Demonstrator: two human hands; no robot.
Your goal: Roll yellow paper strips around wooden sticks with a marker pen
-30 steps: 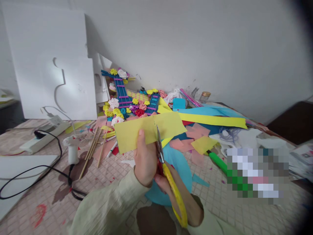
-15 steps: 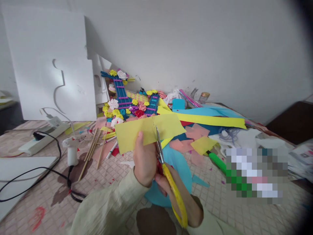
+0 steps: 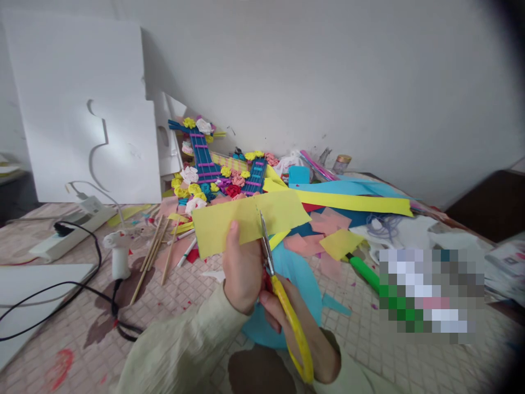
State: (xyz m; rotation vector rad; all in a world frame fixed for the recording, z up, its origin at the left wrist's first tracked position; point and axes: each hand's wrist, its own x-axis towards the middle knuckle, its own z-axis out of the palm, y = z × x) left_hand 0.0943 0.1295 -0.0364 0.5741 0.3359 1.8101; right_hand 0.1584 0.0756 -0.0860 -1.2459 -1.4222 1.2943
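A strip of yellow paper (image 3: 217, 224) is held up over the table's middle, pinched in my left hand (image 3: 241, 276) with the thumb across its near face. My right hand (image 3: 281, 309) grips a pair of scissors (image 3: 292, 317) with yellow handles, and its fingers are partly hidden behind them. The scissor blades point up and lie at the paper's lower middle, where a short dotted mark runs above their tips. Behind and beneath both hands lies a light blue paper piece (image 3: 301, 273) on the patterned tabletop.
Paper-flower-covered blue shapes (image 3: 200, 156) stand against the wall beside a white board (image 3: 86, 109). Wooden sticks (image 3: 151, 249), a white glue gun (image 3: 120, 257) with its cord and a power strip (image 3: 69, 232) lie left. Pink scraps (image 3: 332, 219) and a green-handled tool (image 3: 363, 272) lie right.
Hardly anything differs. The hands, yellow paper and scissors keep almost the same pose, with only a very slight shift of the whole view.
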